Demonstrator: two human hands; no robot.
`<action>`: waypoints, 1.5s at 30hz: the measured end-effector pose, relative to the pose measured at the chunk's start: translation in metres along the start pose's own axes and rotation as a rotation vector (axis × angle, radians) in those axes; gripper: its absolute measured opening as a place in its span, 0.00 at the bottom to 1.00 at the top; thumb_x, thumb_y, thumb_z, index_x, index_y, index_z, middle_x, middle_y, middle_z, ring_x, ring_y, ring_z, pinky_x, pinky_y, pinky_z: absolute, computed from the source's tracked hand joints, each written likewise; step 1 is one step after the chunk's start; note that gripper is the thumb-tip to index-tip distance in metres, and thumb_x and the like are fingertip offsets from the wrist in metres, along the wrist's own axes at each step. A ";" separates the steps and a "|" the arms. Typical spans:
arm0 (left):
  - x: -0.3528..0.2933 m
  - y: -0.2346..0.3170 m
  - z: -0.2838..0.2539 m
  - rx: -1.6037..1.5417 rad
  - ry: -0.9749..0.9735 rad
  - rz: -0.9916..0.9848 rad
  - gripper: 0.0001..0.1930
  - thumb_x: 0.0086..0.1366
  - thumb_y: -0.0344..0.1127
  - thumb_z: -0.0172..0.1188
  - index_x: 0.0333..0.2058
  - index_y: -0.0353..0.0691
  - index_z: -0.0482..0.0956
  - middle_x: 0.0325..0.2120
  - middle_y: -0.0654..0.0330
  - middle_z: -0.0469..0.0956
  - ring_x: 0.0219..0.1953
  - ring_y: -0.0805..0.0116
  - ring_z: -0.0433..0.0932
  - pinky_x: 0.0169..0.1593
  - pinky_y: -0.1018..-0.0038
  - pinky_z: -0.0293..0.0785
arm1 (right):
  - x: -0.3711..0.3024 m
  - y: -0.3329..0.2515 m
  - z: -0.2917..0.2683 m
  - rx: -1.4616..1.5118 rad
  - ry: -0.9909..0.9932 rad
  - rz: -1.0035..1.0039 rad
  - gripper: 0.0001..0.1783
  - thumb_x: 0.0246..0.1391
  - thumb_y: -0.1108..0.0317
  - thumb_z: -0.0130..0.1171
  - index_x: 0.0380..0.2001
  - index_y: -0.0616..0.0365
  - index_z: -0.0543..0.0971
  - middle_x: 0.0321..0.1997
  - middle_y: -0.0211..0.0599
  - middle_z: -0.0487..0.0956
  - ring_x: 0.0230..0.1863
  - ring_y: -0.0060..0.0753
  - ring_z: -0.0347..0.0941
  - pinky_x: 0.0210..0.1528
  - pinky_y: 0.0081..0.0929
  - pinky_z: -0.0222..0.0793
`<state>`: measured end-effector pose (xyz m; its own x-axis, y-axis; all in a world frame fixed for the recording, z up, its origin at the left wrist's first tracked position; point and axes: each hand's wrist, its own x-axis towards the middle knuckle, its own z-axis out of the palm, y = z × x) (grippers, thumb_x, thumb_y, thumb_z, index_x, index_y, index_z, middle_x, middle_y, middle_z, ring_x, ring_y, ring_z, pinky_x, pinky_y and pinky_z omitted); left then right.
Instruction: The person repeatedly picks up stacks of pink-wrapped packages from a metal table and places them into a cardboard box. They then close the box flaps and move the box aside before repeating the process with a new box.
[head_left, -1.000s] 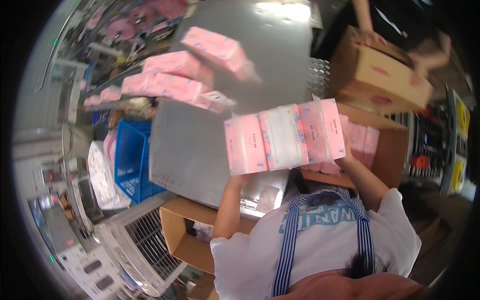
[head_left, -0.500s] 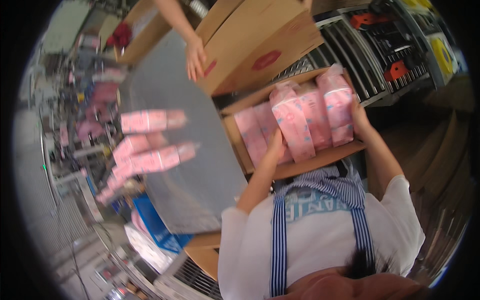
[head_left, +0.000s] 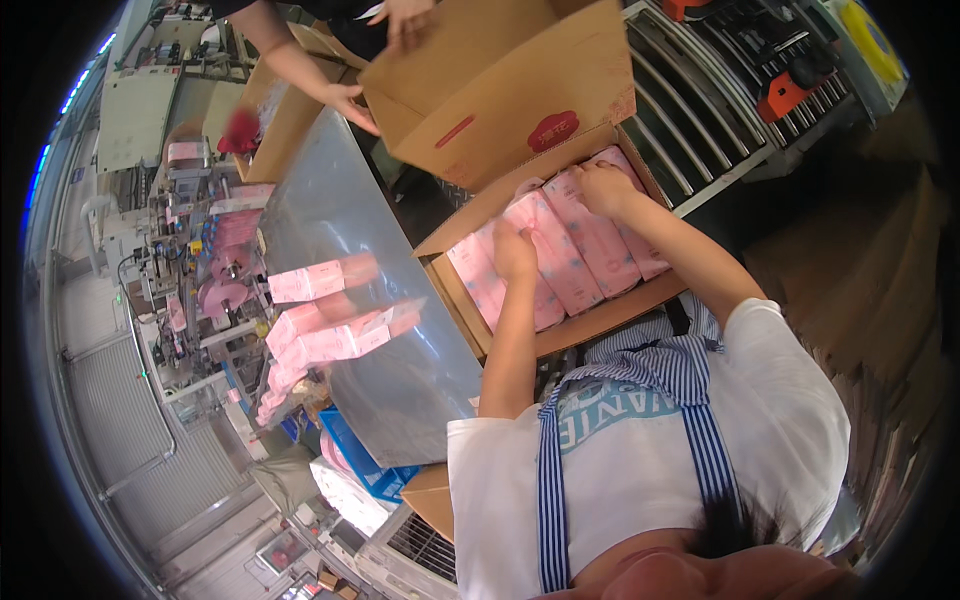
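Observation:
Pink wrapped packs lie side by side in an open cardboard carton in front of me. My left hand rests on the packs left of the middle, its fingers curled against a wrapper. Farther right, my right hand pinches at the far end of a pack, fingers bent and close together. Both hands are inside the carton's rim, and their fingertips are partly hidden. On the grey metal table to the left, more pink packs lie in rows.
Beyond my carton, a co-worker's hand is beside another open carton. A roller conveyor runs at the far right. A blue crate stands below the table's near end, and machinery fills the left.
My hands have moved from the packs' sides to their tops, and the packs now sit lower and flatter in the carton. The co-worker's hand has drawn back left, and a second hand shows.

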<state>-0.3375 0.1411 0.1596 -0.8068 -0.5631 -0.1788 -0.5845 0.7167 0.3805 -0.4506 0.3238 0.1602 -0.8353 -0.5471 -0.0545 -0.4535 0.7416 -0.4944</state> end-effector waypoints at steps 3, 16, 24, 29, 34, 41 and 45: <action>-0.001 -0.010 0.018 0.155 0.040 0.109 0.20 0.57 0.40 0.59 0.47 0.43 0.69 0.37 0.50 0.77 0.41 0.47 0.75 0.43 0.57 0.72 | -0.061 -0.017 -0.076 -0.084 0.245 -0.030 0.18 0.48 0.69 0.56 0.46 0.54 0.72 0.48 0.43 0.72 0.52 0.45 0.68 0.47 0.34 0.66; -0.010 -0.081 -0.036 0.142 0.170 0.207 0.25 0.56 0.40 0.60 0.50 0.32 0.70 0.44 0.46 0.75 0.50 0.49 0.72 0.51 0.62 0.70 | -0.073 0.114 -0.140 -0.176 0.110 0.443 0.11 0.49 0.70 0.48 0.37 0.57 0.71 0.29 0.48 0.80 0.32 0.52 0.78 0.31 0.45 0.72; -0.065 -0.006 -0.034 -0.319 -0.218 0.134 0.35 0.59 0.45 0.59 0.56 0.23 0.58 0.52 0.36 0.67 0.50 0.43 0.71 0.52 0.56 0.66 | -0.079 0.124 -0.081 -0.226 -0.277 0.209 0.27 0.57 0.54 0.51 0.48 0.67 0.64 0.47 0.57 0.74 0.49 0.55 0.72 0.50 0.44 0.69; -0.054 0.025 0.004 0.193 -0.268 0.469 0.32 0.60 0.55 0.54 0.60 0.47 0.63 0.59 0.46 0.61 0.58 0.42 0.62 0.59 0.58 0.60 | -0.126 0.123 -0.116 -0.081 -0.709 -0.392 0.47 0.44 0.41 0.62 0.58 0.65 0.61 0.51 0.57 0.72 0.54 0.57 0.67 0.56 0.43 0.63; -0.006 0.036 -0.007 0.152 -0.726 0.341 0.34 0.57 0.60 0.55 0.60 0.51 0.64 0.62 0.49 0.57 0.60 0.45 0.60 0.60 0.59 0.60 | -0.057 0.064 -0.132 -0.185 -0.684 0.176 0.32 0.39 0.46 0.66 0.46 0.51 0.75 0.43 0.40 0.78 0.47 0.48 0.73 0.51 0.39 0.66; -0.053 -0.024 0.078 -0.671 -0.022 -0.032 0.46 0.48 0.53 0.69 0.58 0.32 0.57 0.53 0.41 0.67 0.53 0.47 0.69 0.54 0.62 0.66 | 0.023 0.076 -0.124 -0.515 0.224 -0.235 0.19 0.48 0.56 0.60 0.40 0.54 0.75 0.43 0.33 0.77 0.54 0.38 0.67 0.60 0.43 0.56; -0.057 -0.014 0.082 -0.659 -0.007 -0.086 0.43 0.50 0.55 0.67 0.56 0.30 0.62 0.52 0.39 0.68 0.53 0.44 0.68 0.55 0.62 0.64 | -0.014 0.104 -0.101 -0.439 0.573 -0.074 0.27 0.47 0.55 0.61 0.50 0.55 0.71 0.54 0.36 0.71 0.61 0.40 0.60 0.64 0.49 0.48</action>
<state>-0.2902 0.1963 0.0902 -0.7616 -0.6026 -0.2384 -0.4735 0.2662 0.8396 -0.5172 0.4482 0.1967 -0.7745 -0.4017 0.4887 -0.4976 0.8638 -0.0785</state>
